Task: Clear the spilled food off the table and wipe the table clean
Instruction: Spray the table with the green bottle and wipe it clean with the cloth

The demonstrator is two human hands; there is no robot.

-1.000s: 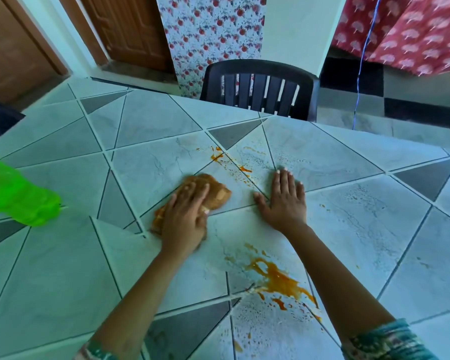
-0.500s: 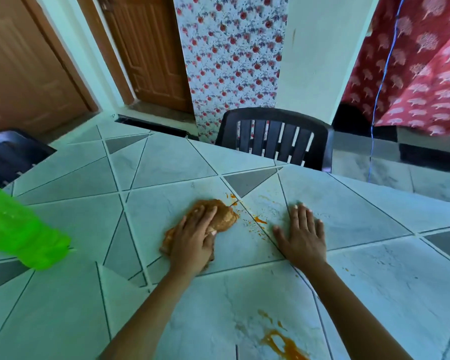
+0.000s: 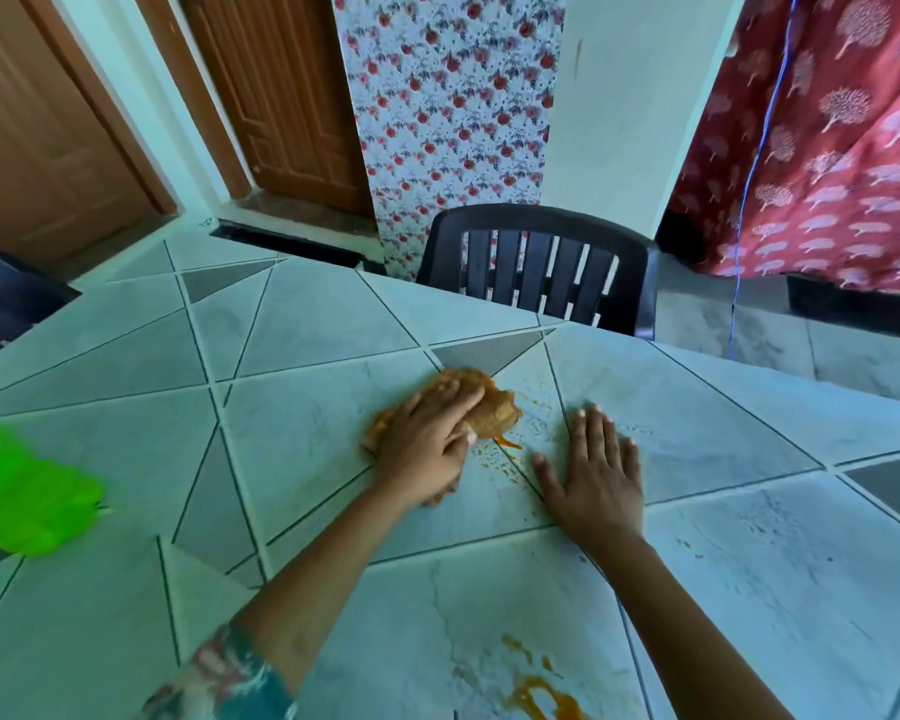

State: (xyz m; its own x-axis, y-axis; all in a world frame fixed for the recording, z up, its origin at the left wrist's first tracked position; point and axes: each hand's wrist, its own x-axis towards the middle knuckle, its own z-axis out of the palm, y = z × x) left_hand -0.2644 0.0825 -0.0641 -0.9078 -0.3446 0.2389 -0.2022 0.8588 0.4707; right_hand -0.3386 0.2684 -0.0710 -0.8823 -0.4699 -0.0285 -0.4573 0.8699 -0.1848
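Note:
A crumpled cloth [image 3: 492,407], soaked orange-brown, lies on the tiled table [image 3: 307,433]. My left hand [image 3: 427,444] presses flat on it with straight fingers, covering most of it. My right hand [image 3: 596,475] rests flat on the table just right of the cloth, fingers spread. Small orange drips and specks [image 3: 505,443] lie between the two hands. A larger orange sauce spill [image 3: 541,693] sits near the front edge of the view, between my forearms.
A blurred green plastic object [image 3: 27,496] sits at the table's left side. A black plastic chair [image 3: 541,267] stands at the far edge. Part of a dark chair [image 3: 6,298] shows at the far left. Doors and curtains stand behind.
My left hand has pushed the cloth farther away across the table over the orange streaks. My right hand stayed flat beside it. The view tilted up, so the big spill now sits lower.

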